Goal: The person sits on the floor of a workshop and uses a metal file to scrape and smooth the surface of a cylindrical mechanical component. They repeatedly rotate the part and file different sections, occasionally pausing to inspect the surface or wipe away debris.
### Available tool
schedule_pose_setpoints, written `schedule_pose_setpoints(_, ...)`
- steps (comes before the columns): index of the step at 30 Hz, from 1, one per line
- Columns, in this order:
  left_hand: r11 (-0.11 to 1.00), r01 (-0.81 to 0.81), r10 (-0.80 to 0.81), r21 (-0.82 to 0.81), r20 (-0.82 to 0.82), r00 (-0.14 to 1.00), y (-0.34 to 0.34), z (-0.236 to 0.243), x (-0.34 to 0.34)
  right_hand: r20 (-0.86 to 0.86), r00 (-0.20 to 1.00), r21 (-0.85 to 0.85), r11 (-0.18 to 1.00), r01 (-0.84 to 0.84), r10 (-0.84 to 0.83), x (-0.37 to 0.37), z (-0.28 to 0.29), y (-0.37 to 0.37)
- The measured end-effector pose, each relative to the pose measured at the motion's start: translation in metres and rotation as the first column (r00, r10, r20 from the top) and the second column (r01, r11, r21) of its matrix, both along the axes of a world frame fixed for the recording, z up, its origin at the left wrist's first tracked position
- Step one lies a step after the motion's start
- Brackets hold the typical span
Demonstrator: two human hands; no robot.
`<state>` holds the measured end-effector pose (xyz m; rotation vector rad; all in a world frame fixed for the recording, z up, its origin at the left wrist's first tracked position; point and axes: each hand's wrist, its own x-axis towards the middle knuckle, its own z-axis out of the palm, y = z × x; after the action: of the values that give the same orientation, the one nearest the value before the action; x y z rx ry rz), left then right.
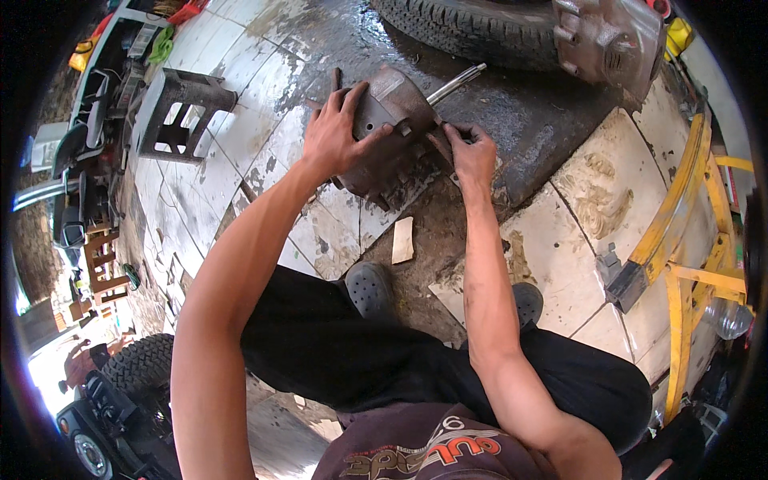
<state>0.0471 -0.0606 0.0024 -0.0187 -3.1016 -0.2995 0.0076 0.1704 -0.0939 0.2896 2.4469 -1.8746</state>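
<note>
A dirty cast-metal housing (388,108) with a bright steel shaft (456,82) sticking out toward the upper right lies tilted on the floor in front of me. My left hand (340,136) grips its left side, fingers over the top and thumb near a round hole. My right hand (468,150) is pinched at the right edge of the housing, just below where the shaft comes out; what is between those fingertips is too small or hidden to make out.
A tire (464,28) and another cast housing (600,44) lie beyond, on dark, stained floor (552,144). A plastic stool (172,104) stands at left. A yellow metal frame (680,312) and a plastic bottle (726,318) are at right. A small vehicle (96,432) stands at lower left.
</note>
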Motion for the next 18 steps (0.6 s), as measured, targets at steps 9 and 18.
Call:
schedule_pose_setpoints(9,1.0,0.014,-0.013,0.014,-0.021,1.0,0.001,-0.002,-0.003,0.224,0.969,-0.292,0.956,-0.036,0.105,-0.025,-0.012,-0.014)
schedule_pose_setpoints(18,1.0,-0.008,0.008,0.027,0.0,1.0,0.001,0.0,0.002,0.178,0.984,-0.539,0.838,0.085,0.015,-0.004,-0.02,-0.035)
